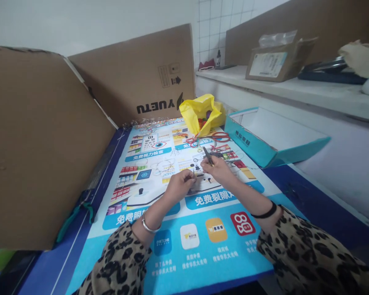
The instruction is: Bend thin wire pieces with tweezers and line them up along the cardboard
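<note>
Over the printed sheet [184, 205], my right hand [219, 172] is closed around a small dark pointed tool [208, 155]. Its tip points up and away from me; whether it is snips or tweezers I cannot tell. To its left, my left hand [180, 186] is closed in a pinch, thumb against fingers. A thin, tiny piece seems to poke out of that pinch, too small to name. The two hands are close together but apart. Beyond them lie red-handled scissors [221, 137] and loose clear thread or wire [164, 167].
An open yellow bag [192, 112] with coloured items stands at the back. Right of it is a teal box [252, 145]. Teal-handled pliers [75, 215] lie at left by a tall cardboard panel [33, 143]. A shelf [233, 76] along the right holds a carton [266, 63].
</note>
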A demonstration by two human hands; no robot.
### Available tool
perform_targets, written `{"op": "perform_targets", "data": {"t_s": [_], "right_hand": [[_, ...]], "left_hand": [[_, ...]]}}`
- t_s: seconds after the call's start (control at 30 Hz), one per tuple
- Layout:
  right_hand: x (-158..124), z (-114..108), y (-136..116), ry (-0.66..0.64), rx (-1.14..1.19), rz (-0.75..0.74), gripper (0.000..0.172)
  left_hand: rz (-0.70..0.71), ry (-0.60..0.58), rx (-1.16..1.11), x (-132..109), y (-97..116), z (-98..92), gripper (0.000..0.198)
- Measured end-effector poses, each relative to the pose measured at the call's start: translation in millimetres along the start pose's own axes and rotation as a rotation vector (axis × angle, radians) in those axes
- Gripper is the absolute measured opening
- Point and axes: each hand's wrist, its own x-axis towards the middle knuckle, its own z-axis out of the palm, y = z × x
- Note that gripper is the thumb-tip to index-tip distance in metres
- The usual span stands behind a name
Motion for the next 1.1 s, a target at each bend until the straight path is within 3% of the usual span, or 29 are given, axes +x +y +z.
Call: {"op": "perform_targets", "data": {"t_s": [0.27, 0.5, 0.8, 0.97, 1.03, 1.1], "right_hand": [[0, 1, 2, -0.042, 0.039, -0.012, 0.019], [-12, 2, -9, -0.170, 0.004, -0.085, 0.033], [-13, 5, -14, -0.156, -0.092, -0.128, 0.017], [2, -24, -16, -0.182, -0.226, -0.100, 0.015], [9, -47, -19, -0.086, -0.262, -0.098, 0.016], [15, -70, -21, 0.108, -0.392, -0.075, 0.021]], "left_hand": [[-0.026, -0.017, 0.042, 1, 1, 0.8, 0.008], [-0.007, -0.013, 0.017, 0, -1, 3.7, 0.010], [0.036, -0.005, 0.171, -2, 0, 4.5, 0.015], [0.068, 0.004, 0.318, -2, 7, -5.2, 0.025], [0.039, 0.007, 0.409, -1, 10, -10.2, 0.026], [0.005, -0.013, 0.525, -1, 11, -13.3, 0.027]]}}
